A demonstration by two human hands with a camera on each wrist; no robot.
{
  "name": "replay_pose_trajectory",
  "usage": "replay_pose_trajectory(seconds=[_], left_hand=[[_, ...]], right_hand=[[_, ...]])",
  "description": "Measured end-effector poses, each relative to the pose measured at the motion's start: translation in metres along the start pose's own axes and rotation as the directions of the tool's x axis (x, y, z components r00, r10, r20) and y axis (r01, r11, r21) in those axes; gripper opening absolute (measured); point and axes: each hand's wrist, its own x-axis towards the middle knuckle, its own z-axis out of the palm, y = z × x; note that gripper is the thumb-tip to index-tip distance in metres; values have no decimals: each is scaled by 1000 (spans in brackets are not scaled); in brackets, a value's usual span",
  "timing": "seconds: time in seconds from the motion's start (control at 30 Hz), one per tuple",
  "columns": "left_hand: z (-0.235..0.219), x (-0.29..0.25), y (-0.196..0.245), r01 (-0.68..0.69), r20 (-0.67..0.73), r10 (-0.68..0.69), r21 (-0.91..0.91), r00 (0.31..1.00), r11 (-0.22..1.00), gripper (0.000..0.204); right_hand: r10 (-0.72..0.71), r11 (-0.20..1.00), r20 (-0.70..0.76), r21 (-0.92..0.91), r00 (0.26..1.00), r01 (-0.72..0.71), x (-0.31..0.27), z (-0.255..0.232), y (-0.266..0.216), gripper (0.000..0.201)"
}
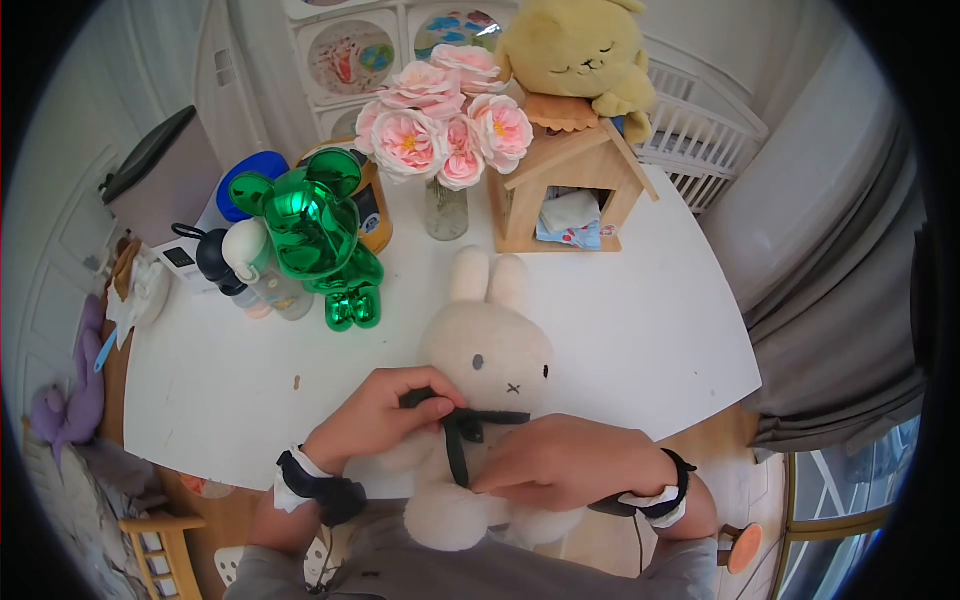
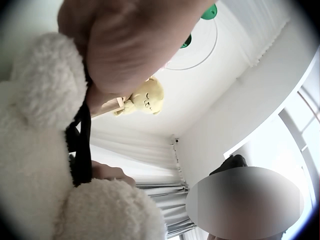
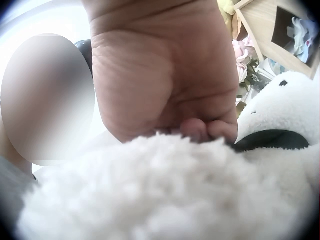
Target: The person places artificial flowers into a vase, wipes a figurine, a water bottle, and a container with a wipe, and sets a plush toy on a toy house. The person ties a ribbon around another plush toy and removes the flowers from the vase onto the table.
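Observation:
A cream plush bunny (image 1: 480, 335) with long ears and a stitched x nose sits at the table's near edge, facing the person. Round its neck runs a dark ribbon (image 1: 500, 416), knotted at the front with a tail hanging down the chest. My left hand (image 1: 375, 415) pinches a loop of this ribbon between thumb and fingers, beside the knot. Lower down, my right hand (image 1: 570, 460) has its fingertips on the end of the hanging tail. In the right wrist view white fur (image 3: 165, 195) hides those fingertips, while the neck ribbon (image 3: 272, 139) shows beyond the palm.
Behind the bunny stand a shiny green bear figure (image 1: 315, 225), two drink bottles (image 1: 265, 265), a glass vase (image 1: 447, 210) of pink flowers (image 1: 440, 125) and a wooden toy house (image 1: 570, 190) with a yellow plush (image 1: 575, 55) on top. The white table (image 1: 660, 330) has a curved outline.

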Motion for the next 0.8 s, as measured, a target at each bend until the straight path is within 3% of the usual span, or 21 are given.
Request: replay_pose_trajectory(seconds=[0.07,0.13,0.17,0.2,0.23,0.27,0.33,0.37,0.4,0.43,0.5,0.57,0.63,0.8], left_hand=[[-2,-1,-3,-10,4,11,-62,1000,998,8],[-3,0,-7,-20,15,22,-123,1000,992,11],[-3,0,-9,-41,17,44,-113,999,993,11],[-2,0,-10,-64,19,66,-102,998,993,11],[0,0,-9,-65,22,68,-103,997,993,11],[3,0,-6,-74,-7,74,-53,997,996,12],[11,-2,1,-79,-31,79,2,996,997,14],[16,-3,7,-167,-94,200,284,975,944,15],[20,-5,10,-216,-120,331,548,936,808,16],[22,-5,9,-212,-123,330,554,936,805,16],[24,-6,2,-297,-116,568,758,815,581,15],[23,-4,-1,-310,-122,611,774,782,552,12],[21,-3,-5,-243,-337,495,572,801,784,12],[16,-1,-14,-255,-365,478,514,799,819,14]], right_hand=[[49,996,40,72,998,-52,-6,-12,-4,23],[388,912,151,77,909,-402,-10,-29,-7,27],[391,911,151,76,908,-405,-8,-33,-6,27],[355,923,-133,-107,925,-370,-6,-35,-4,30],[243,882,-395,-289,886,-371,-4,-36,-2,34],[246,881,-398,-289,884,-375,2,-36,2,34],[-62,973,-415,-226,908,-37,17,-30,14,44],[-63,974,-420,-225,905,-36,21,-25,23,44],[14,990,-350,-128,937,-62,25,-20,34,47],[80,995,-268,-32,960,-92,28,-17,40,50],[76,994,-269,-51,960,-93,34,-17,43,46],[81,994,-219,-52,972,-95,35,-16,45,45],[69,994,-223,-73,972,-87,37,-12,49,45],[32,991,-313,-110,949,-70,39,-2,46,44]])
